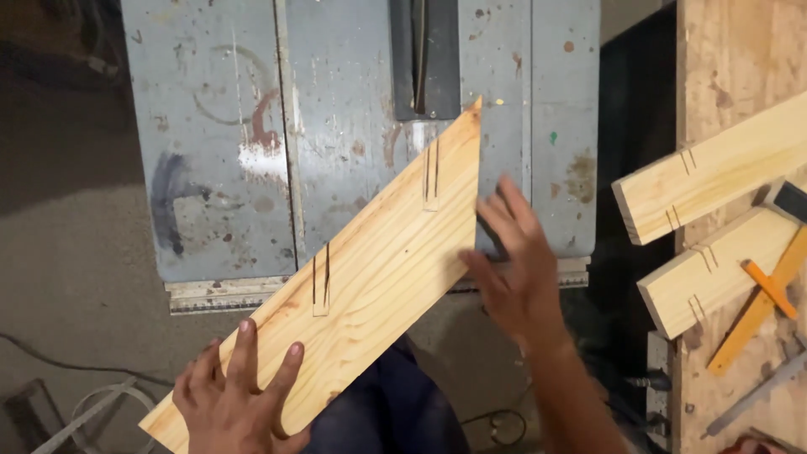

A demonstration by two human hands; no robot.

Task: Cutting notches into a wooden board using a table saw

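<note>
A long pale pine board (pixel 378 261) lies diagonally over the front edge of a worn grey table saw (pixel 227 168). It carries two pairs of short cut slots. My left hand (pixel 239 395) lies flat on the board's near lower end, fingers spread. My right hand (pixel 514 269) is open beside the board's right edge, fingertips touching or nearly touching it. The saw blade (pixel 420 55) stands in its dark slot just beyond the board's far corner.
A wooden workbench (pixel 740 76) at the right holds two more slotted pine boards (pixel 714 168) (pixel 714 269), an orange square (pixel 765 294) and metal tools. Cables and a wire ring lie on the concrete floor (pixel 67 252) at the left.
</note>
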